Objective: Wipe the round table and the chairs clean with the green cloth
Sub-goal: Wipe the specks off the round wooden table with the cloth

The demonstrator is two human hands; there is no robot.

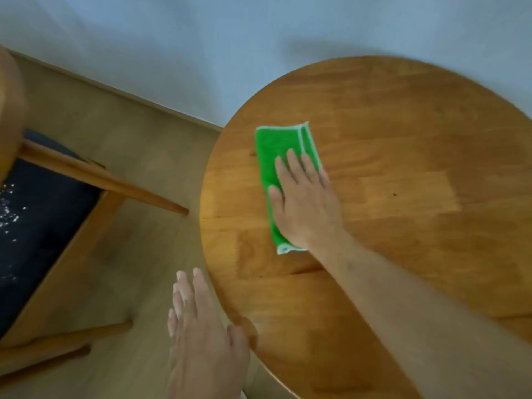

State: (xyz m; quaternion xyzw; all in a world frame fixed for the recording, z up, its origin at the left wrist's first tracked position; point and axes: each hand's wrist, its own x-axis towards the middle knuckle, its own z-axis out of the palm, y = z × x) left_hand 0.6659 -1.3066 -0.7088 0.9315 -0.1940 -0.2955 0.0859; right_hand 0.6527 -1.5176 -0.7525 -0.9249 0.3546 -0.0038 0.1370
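At the far left of the frame stands a wooden chair [57, 214] with a dark seat, and white crumbs or specks lie scattered on that seat near the left edge; it looks unwiped so far, so it will need its own pass later. Just right of it, at lower centre, the left hand [201, 335] is flat with its fingers straight and together, holding nothing; its thumb side sits at the rim of the round table [403, 139], though whether it touches the wood is hard to tell. Right of that, in the left part of the tabletop at mid-frame, the green cloth [273, 151] lies folded into a long strip, and the right hand [305, 203] presses it down with flat, slightly spread fingers, gripping nothing. To do this step well, the person would likely keep the palm weight even, sweep in overlapping strokes toward the rim, and cover the small dark speck at right of centre.
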